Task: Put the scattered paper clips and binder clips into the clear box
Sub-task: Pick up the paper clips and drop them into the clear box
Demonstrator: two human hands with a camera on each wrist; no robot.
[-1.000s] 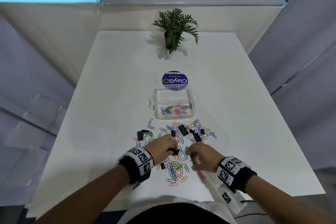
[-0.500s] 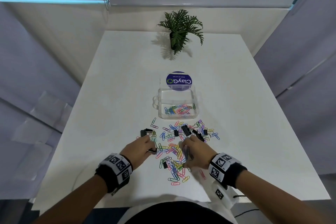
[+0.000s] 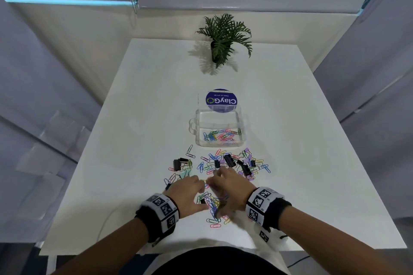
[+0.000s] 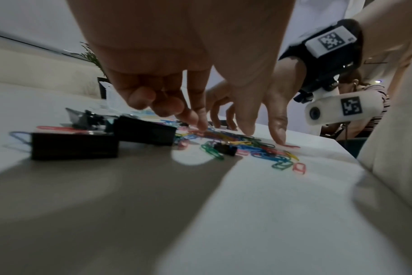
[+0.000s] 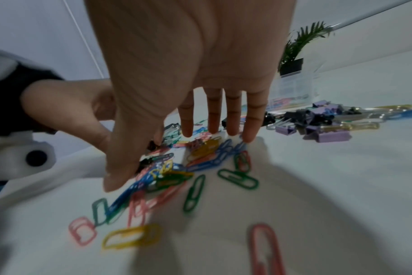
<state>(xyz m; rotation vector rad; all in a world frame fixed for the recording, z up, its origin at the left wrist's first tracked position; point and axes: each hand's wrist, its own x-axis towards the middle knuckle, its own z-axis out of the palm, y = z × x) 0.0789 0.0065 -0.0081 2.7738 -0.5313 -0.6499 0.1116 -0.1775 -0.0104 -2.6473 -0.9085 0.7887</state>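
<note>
On the white table (image 3: 143,131), both hands spread fingertips-down over paper clips (image 3: 212,205), grasping nothing

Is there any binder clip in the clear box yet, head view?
No: the clear box holds only coloured paper clips; the black binder clips lie on the table.

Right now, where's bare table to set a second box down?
Free: white table left of the clear plastic box, right of it, and between it and the potted plant. Crowded: coloured paper clips and black binder clips fill the strip from box to left hand and right hand.
</note>
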